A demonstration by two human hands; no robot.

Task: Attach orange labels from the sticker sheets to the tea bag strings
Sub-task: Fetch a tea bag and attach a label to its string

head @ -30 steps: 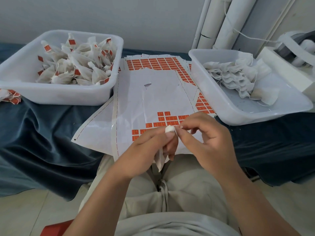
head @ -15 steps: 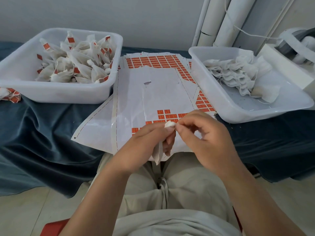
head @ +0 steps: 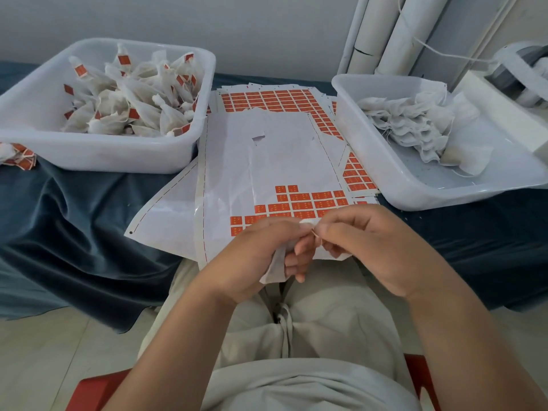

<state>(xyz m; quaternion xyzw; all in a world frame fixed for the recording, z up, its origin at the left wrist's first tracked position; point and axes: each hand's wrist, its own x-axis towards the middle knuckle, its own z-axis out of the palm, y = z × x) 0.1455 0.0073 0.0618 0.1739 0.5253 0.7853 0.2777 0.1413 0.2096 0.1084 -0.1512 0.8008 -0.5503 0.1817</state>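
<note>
My left hand (head: 258,256) grips a white tea bag (head: 274,269) at its knotted top, the bag hanging below my fingers. My right hand (head: 370,247) pinches something thin and orange (head: 315,232) right beside that knot; most of it is hidden by my fingertips. Both hands meet over the near edge of the top sticker sheet (head: 267,167), which is mostly bare backing with a block of orange labels (head: 305,203) left near my hands. More sheets full of labels (head: 267,99) lie under it.
A white tub (head: 98,152) at left holds several labelled tea bags. A white tub (head: 394,179) at right holds unlabelled bags. Blue cloth (head: 74,218) covers the table. Loose labelled bags (head: 17,155) lie at far left. White pipes (head: 394,34) stand behind.
My hands have stayed together at the sheet's near edge. An orange sliver now shows between my right fingertips beside the bag's knot.
</note>
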